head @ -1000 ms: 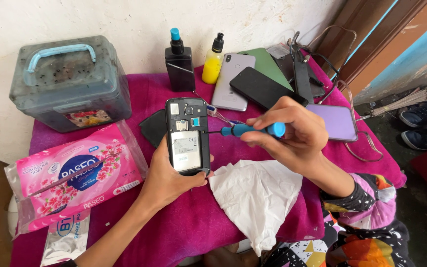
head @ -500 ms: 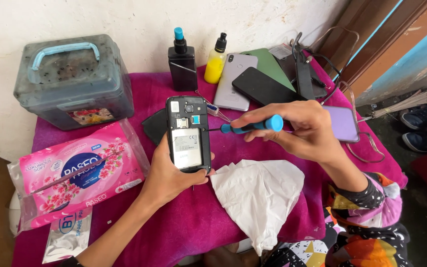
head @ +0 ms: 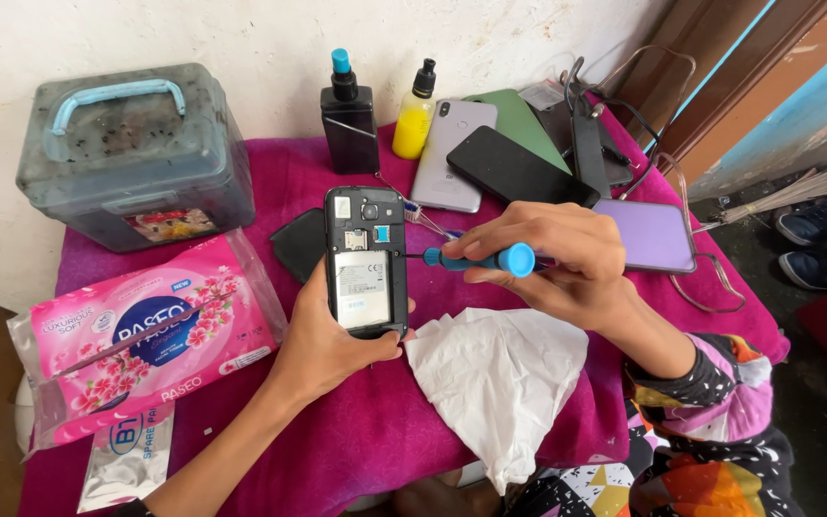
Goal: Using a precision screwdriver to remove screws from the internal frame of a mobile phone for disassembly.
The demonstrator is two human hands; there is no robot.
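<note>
My left hand (head: 323, 340) grips a black phone (head: 366, 260) from below, holding it upright with its back cover off and its battery and card slots showing. My right hand (head: 552, 258) pinches a small blue-handled screwdriver (head: 480, 258), held level, with its thin tip touching the phone's right edge. A crumpled white tissue (head: 500, 369) lies on the magenta cloth (head: 356, 431) just below both hands. A dark back cover (head: 297, 244) lies flat behind the phone, partly hidden by it.
A grey box with a blue handle (head: 131, 153) stands at the back left. A pink tissue pack (head: 136, 330) and a silver pouch (head: 128, 458) lie at the left. A black bottle (head: 349, 120), a yellow bottle (head: 413, 115), several phones (head: 519, 168) and cables crowd the back right.
The screwdriver has swung from slanted to level, and its tip has come in against the phone's right edge. The left hand still holds the phone in about the same place.
</note>
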